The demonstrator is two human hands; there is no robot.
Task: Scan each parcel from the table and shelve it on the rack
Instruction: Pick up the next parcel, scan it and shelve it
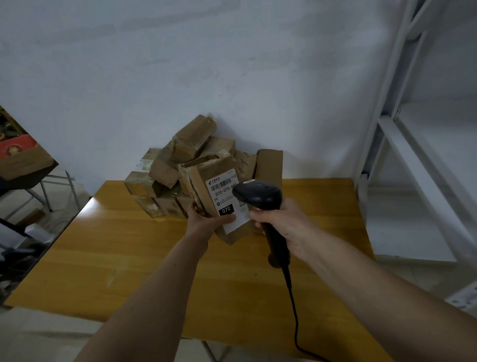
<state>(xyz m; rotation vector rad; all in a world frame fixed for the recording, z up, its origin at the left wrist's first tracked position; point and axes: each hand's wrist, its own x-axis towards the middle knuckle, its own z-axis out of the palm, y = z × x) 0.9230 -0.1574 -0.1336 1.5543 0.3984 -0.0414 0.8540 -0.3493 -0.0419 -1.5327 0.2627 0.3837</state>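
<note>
My left hand (206, 223) grips a brown cardboard parcel (215, 179) by its lower end, tilted, above the wooden table (112, 254). Its white label with a barcode and the number 070 faces me. My right hand (283, 222) holds a black barcode scanner (257, 196) by the handle. The scanner's head sits just right of the label, covering part of it. Behind the held parcel, a pile of brown parcels (182, 161) leans against the wall at the table's far edge. The white metal rack (410, 146) stands to the right of the table.
The scanner's black cable (295, 326) hangs down over the table's front right part. At the left stands another table with an open carton (18, 160) holding red items. A white wall is behind the pile.
</note>
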